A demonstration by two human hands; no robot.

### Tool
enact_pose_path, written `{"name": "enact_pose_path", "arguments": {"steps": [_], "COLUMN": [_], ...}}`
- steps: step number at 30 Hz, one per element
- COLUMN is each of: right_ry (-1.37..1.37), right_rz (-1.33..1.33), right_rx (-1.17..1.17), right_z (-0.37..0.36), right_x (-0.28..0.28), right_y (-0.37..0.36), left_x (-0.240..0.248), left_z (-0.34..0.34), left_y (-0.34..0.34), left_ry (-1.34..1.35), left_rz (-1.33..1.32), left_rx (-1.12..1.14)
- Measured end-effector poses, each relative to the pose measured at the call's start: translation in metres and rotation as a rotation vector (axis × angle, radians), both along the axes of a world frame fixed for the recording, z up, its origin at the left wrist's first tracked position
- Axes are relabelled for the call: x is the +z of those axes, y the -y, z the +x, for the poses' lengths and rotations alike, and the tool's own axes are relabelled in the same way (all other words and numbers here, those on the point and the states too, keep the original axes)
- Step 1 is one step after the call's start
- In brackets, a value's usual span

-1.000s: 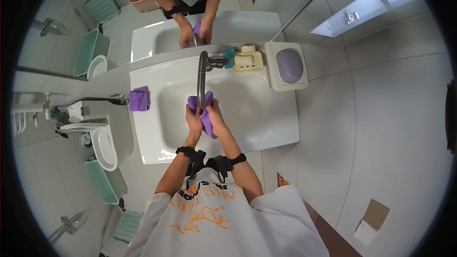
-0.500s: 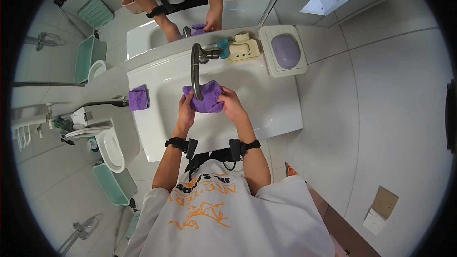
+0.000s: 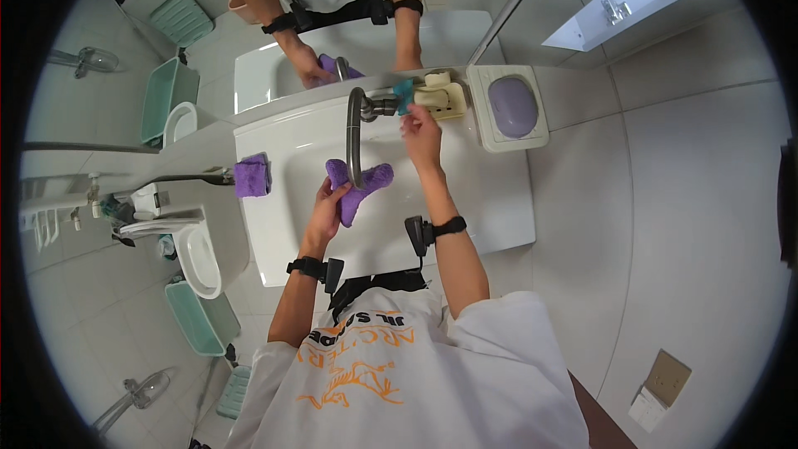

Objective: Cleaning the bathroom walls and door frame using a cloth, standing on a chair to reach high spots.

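My left hand [image 3: 327, 209] is closed on a purple cloth [image 3: 362, 193], which droops in folds beneath the spout of the grey metal faucet [image 3: 354, 137]. Both are over the white sink [image 3: 490, 208]. Farther up, my right hand [image 3: 424, 145] holds nothing; its fingers are partly bent but apart, close to the faucet's lever side. Just beyond its fingertips are a teal piece of material [image 3: 404, 95] and a pale yellow soap dish [image 3: 454, 106] with a cream soap bar [image 3: 431, 99] in it.
A folded purple cloth [image 3: 252, 176] lies on the sink's left rim. At the back right corner stands a cream box with a purple oval top [image 3: 512, 107]. A mirror [image 3: 332, 33] rises behind the sink. Teal basins [image 3: 199, 320] are on the left.
My right hand has let go of the purple cloth and moved up and right toward the faucet and soap dish. My left hand alone keeps the cloth, which now hangs more loosely.
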State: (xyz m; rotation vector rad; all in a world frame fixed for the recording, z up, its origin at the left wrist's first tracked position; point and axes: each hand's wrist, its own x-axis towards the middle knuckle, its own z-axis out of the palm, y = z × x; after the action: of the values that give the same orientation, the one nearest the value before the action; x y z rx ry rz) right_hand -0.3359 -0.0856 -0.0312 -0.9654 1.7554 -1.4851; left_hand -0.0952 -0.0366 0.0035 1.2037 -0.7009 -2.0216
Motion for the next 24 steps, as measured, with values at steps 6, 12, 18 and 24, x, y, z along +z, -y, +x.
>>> {"name": "enact_pose_path", "arguments": {"steps": [6, 12, 18, 24], "right_ry": [-0.560, -0.714, -0.727, -0.651], "right_rz": [0.162, 0.300, 0.280, 0.208], "right_rx": [0.010, 0.023, 0.013, -0.032], "right_z": [-0.002, 0.002, 0.004, -0.004], "right_x": [0.043, 0.049, 0.049, 0.035], "right_y": [0.041, 0.047, 0.048, 0.045], "left_x": [0.006, 0.007, 0.007, 0.012], "left_z": [-0.006, -0.011, -0.014, -0.024], "left_y": [-0.007, -0.008, -0.003, -0.002], "left_ry": [0.025, 0.030, 0.087, 0.124], "left_rz": [-0.042, -0.077, -0.066, -0.062], "left_rx": [-0.024, -0.013, -0.041, -0.025]}}
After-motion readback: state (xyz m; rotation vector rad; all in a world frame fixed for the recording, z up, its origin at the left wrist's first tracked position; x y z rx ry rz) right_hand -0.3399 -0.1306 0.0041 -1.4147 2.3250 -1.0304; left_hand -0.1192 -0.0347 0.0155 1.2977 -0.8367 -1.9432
